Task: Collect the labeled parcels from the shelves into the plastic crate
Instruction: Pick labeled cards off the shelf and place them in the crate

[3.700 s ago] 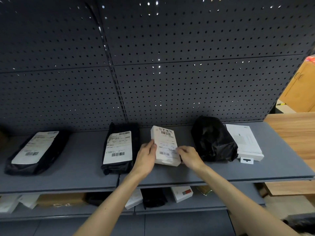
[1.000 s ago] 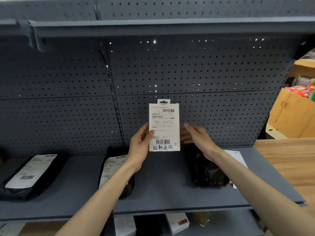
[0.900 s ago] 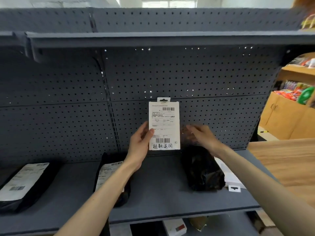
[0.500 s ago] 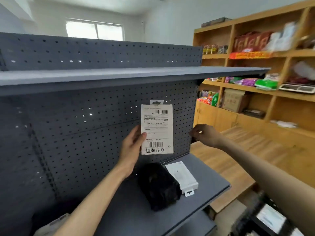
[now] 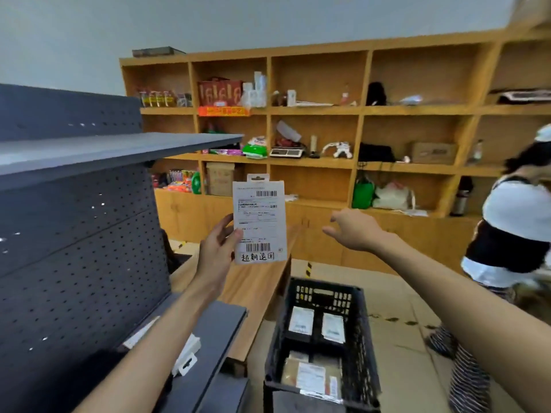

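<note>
The left hand (image 5: 217,254) holds a flat white labeled parcel (image 5: 259,222) upright by its left edge, thumb on the front, above and left of the black plastic crate (image 5: 362,338) on the floor. The right hand (image 5: 354,229) hangs free beside it, fingers loosely spread, holding nothing. In the crate lie what look like three labeled parcels, blurred.

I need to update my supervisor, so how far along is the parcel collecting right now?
Done: at least three labeled parcels lie in the black crate. In hand: the left hand grips a white labeled parcel, not yet in the crate; the right hand is open, holding nothing. Left: a white box lies on the gray shelf.
</note>
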Demonstrator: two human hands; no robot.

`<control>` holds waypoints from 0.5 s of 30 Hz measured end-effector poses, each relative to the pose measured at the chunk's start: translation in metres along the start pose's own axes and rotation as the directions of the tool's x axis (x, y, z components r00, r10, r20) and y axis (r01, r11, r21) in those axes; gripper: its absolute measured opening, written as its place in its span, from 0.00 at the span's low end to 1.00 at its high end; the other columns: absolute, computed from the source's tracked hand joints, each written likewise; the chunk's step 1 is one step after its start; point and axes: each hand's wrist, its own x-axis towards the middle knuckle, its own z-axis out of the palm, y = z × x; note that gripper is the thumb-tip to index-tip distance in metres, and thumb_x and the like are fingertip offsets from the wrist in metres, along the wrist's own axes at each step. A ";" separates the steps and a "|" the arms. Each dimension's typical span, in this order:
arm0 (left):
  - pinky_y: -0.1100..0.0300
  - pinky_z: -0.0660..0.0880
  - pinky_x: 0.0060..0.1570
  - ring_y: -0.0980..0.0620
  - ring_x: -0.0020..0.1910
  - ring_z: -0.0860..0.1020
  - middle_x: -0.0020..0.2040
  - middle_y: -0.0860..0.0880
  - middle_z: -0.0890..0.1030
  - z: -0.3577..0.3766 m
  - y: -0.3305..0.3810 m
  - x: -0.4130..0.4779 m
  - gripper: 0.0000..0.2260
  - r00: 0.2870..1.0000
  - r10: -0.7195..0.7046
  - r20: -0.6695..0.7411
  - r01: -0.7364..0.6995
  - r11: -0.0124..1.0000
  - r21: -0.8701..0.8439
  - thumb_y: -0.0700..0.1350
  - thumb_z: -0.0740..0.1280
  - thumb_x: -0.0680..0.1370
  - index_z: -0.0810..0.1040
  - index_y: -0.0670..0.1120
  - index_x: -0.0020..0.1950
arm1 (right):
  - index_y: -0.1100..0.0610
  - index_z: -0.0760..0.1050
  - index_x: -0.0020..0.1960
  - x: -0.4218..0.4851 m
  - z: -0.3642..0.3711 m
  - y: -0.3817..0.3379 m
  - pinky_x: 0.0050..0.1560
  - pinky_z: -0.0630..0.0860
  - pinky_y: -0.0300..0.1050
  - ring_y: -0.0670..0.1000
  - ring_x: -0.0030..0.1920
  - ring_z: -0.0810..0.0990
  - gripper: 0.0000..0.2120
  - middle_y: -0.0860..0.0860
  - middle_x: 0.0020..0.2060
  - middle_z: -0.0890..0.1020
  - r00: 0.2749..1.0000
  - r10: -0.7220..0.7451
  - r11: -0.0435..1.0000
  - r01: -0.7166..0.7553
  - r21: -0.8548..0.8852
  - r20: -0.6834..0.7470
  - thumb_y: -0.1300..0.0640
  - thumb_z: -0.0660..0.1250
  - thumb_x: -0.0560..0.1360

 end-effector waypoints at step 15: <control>0.54 0.83 0.48 0.50 0.56 0.84 0.57 0.48 0.85 0.156 -0.054 0.034 0.20 0.951 -0.056 0.305 0.072 0.996 -0.043 0.40 0.63 0.83 0.69 0.49 0.75 | 0.57 0.74 0.63 -0.039 0.012 0.138 0.50 0.78 0.52 0.57 0.54 0.78 0.22 0.55 0.57 0.79 0.962 0.264 0.962 -0.257 -0.091 0.071 0.40 0.56 0.82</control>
